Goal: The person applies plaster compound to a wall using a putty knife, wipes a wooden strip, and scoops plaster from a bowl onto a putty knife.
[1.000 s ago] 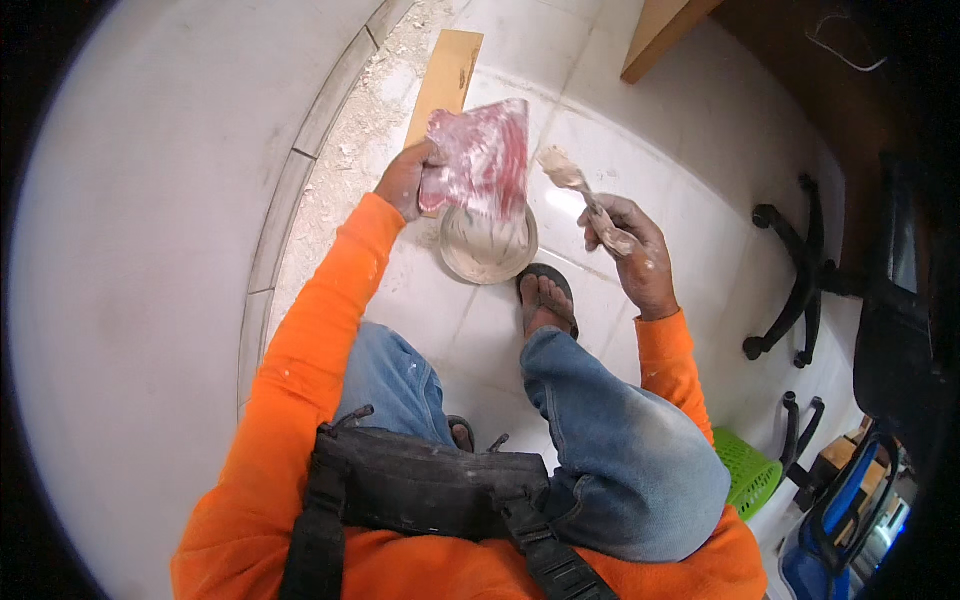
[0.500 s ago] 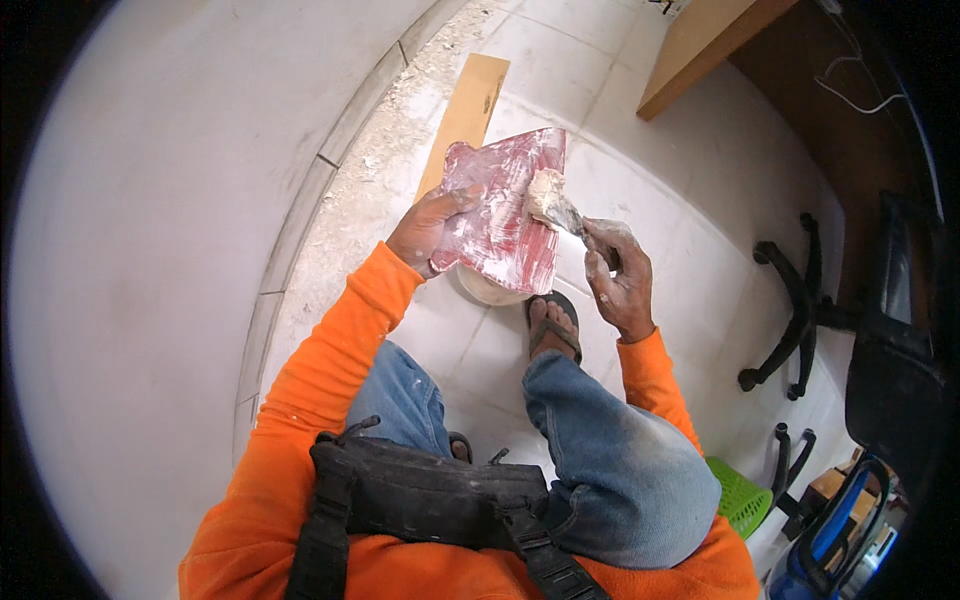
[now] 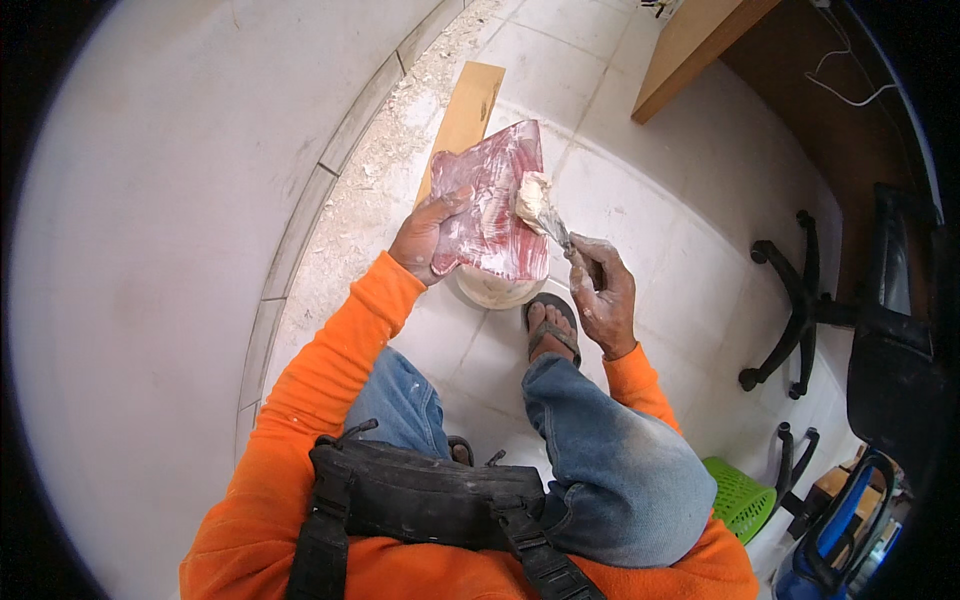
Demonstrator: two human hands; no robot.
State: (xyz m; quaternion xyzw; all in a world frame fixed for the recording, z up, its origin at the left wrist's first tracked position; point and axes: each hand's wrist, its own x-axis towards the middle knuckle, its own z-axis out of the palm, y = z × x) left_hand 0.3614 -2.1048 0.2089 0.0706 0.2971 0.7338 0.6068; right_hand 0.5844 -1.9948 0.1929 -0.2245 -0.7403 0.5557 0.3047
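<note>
My left hand [image 3: 428,232] grips the left edge of a red plastic plate [image 3: 480,215] smeared with white plaster, its thumb on the upper face. Between the fingers and thumb of my right hand [image 3: 604,295] is the handle of a putty knife [image 3: 549,226]. A thick lump of off-white plaster [image 3: 533,200] covers the knife's blade, which lies at the plate's right edge. Beneath the plate, partly hidden by it, a round tub [image 3: 498,290] stands on the floor.
A wooden board [image 3: 468,110] lies on the tiled floor beyond the plate. Plaster crumbs [image 3: 385,140] line the foot of the white wall [image 3: 150,280]. To the right are a wooden desk [image 3: 690,60], a wheeled chair base [image 3: 800,310] and a green basket [image 3: 738,497].
The plate and putty knife have shifted slightly left. My right hand has moved left and a little down, still holding the knife against the plate.
</note>
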